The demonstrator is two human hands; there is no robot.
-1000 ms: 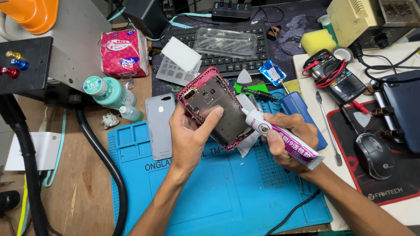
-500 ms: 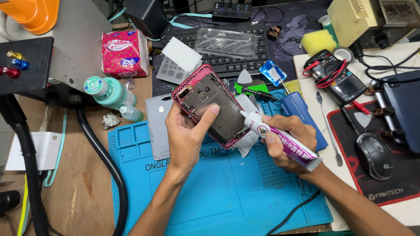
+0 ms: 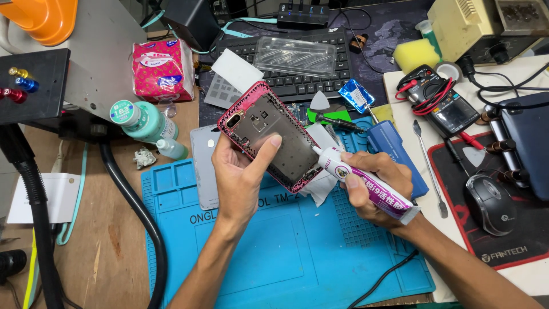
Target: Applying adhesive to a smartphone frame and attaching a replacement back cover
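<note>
From where I sit, left hand (image 3: 243,174) grips the pink-edged grey metal phone frame (image 3: 269,137) by its long sides, tilted above the blue silicone work mat (image 3: 274,252). It looks light, thin, bendy, so edges only. Right hand (image 3: 374,189) squeezes the soft white-and-purple glue tube (image 3: 366,183), nozzle at the frame's lower edge

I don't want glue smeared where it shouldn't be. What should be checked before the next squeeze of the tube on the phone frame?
1. Phone frame held firm by left hand: ok.
2. Glue tube gripped in right hand: ok.
3. Nozzle at the frame's right edge: ok.
4. Nozzle tip clean: cannot tell.
5. White tissue under the frame's edge to catch drips: ok.
6. Blue mat below the hands: ok.
</note>
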